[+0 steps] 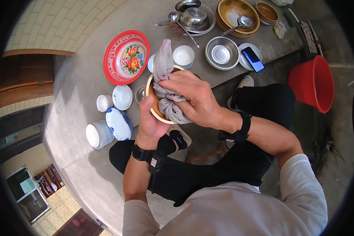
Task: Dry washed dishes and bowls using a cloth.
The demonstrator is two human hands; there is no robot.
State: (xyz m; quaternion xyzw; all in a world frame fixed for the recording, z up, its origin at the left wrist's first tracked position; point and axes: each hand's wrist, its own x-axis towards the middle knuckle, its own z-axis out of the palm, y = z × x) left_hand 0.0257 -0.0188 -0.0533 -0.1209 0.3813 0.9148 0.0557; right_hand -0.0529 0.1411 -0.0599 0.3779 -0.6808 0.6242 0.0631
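Note:
My left hand (150, 124) grips a brown bowl with a pale rim (155, 113), its thumb over the near left edge. Bunched in my right hand (194, 97) is a grey towel (164, 62), pressed into the bowl so that most of the inside is hidden. One end of the cloth sticks up past the far rim. Just beyond the bowl stand small white bowls (183, 55), partly covered by the towel and hand.
A red enamel basin with painted flowers (126, 57) stands left, above stacked white bowls (98, 134) and blue-edged plates (119, 124). Steel bowls (222, 53), a phone (252, 59) on a white plate, and brown basins with a ladle (239, 13) lie beyond. A red bucket (309, 84) is at right.

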